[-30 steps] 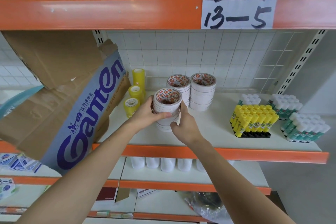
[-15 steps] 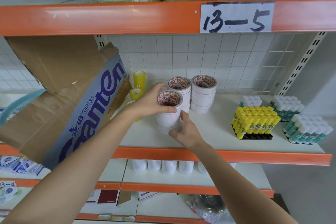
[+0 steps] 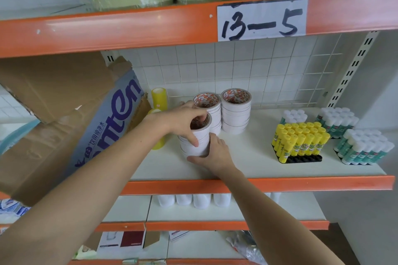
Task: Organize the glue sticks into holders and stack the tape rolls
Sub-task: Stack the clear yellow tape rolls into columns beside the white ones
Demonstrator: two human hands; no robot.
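Observation:
A stack of white tape rolls [image 3: 199, 143] stands on the white shelf [image 3: 247, 157], in front of two taller white stacks [image 3: 235, 112]. My left hand [image 3: 185, 122] grips the top of the front stack, thumb down its side and fingertips inside the core. My right hand [image 3: 212, 155] curls round the stack's base from the right. Yellow glue sticks [image 3: 300, 141] fill a black holder [image 3: 301, 159] to the right. Green-and-white glue sticks [image 3: 364, 148] stand in more holders at the far right.
A torn cardboard box [image 3: 71, 118] leans on the shelf's left part. Yellow tape rolls [image 3: 159, 97] stand behind my left wrist. An orange beam with the label 13-5 [image 3: 261, 18] runs overhead. White containers [image 3: 193, 199] sit on the lower shelf.
My left hand has moved from the stack's side onto its top, fingertips now inside the core. My right hand has slid down to the base. The camera has tilted a little.

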